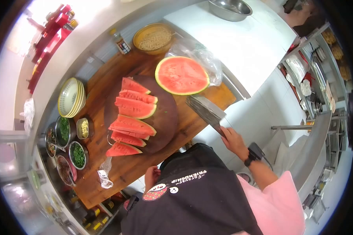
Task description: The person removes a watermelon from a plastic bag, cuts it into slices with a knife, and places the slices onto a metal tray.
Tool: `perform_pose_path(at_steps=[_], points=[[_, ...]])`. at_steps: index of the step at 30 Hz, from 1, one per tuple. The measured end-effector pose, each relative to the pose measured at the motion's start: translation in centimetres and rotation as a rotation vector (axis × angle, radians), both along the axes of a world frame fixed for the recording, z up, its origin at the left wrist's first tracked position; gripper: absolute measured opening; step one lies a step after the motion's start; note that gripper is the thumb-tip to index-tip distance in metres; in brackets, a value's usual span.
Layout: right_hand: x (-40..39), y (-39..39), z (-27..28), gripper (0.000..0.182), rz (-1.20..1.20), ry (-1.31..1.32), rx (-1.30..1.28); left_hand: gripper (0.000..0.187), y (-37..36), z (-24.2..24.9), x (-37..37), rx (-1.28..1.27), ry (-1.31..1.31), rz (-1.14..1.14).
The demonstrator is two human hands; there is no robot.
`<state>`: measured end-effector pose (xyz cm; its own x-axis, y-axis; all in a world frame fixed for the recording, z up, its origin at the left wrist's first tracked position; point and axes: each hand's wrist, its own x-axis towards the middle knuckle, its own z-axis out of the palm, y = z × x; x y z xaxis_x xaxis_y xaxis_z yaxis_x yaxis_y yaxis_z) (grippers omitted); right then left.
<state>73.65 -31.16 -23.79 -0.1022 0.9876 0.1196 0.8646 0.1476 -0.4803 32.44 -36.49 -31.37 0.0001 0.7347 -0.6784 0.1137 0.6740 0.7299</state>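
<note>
My right hand [234, 141] is wrapped round the handle of a cleaver [205, 109]. The broad blade rests at the table's right edge, just below a halved watermelon [182, 76] lying cut side up. Several watermelon wedges [135, 107] are lined up on the round dark cutting board [164, 121]. Low by the front of the black apron, my left hand [152, 174] is partly hidden, with its visible fingers curled in and nothing seen in them. It is apart from the fruit, close to the table's near edge.
Metal bowls of chopped greens [79, 155], a tin of minced garlic [82, 128] and stacked bowls [71, 98] stand left. Behind are a sauce bottle [120, 42], a yellow basin [153, 37] and a plastic bag [198, 53]. A steel bowl [230, 9] sits on the white counter [239, 43].
</note>
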Motion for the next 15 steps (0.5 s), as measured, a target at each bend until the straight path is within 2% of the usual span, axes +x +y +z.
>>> perform_pose_path(at_steps=[1,3,5,6,7,8,9,10,13,15], points=[[-0.4,1.3,-0.6,0.041,0.014,-0.007,0.005,0.029,0.3,0.0,0.3,0.004,0.002,-0.016],[-1.5,3.8,-1.2,0.041,0.004,0.031,0.030,0.029,1.3,0.6,1.1,0.214,-0.099,-0.296],[-2.7,4.4,-2.2,0.041,-0.050,0.009,0.052,0.030,2.6,2.1,2.4,0.059,-0.154,-0.394],[-2.8,4.9,-2.6,0.041,-0.086,-0.021,0.072,0.031,2.4,1.8,3.2,-0.102,-0.264,-0.295],[-3.0,4.6,-3.0,0.042,-0.128,0.027,0.110,0.029,2.7,0.6,3.5,-0.028,-0.259,-0.433],[-3.3,5.2,-2.2,0.042,-0.185,-0.017,-0.294,0.029,2.9,0.1,4.3,-0.002,-0.264,-0.536],[-2.1,4.5,-7.0,0.049,-0.083,0.044,0.020,0.028,3.5,-0.5,5.4,0.029,-0.275,-0.631],[-2.6,3.7,-2.8,0.049,-0.100,0.102,0.156,0.028,4.1,-1.0,6.8,0.013,-0.276,-0.687],[-2.4,0.2,-0.5,0.044,-0.270,0.010,0.235,0.028,6.1,-1.9,11.4,-0.035,-0.239,-0.844],[-1.8,-2.3,0.2,0.039,-0.358,0.064,0.267,0.028,6.9,-2.5,14.3,-0.043,-0.187,-0.919]])
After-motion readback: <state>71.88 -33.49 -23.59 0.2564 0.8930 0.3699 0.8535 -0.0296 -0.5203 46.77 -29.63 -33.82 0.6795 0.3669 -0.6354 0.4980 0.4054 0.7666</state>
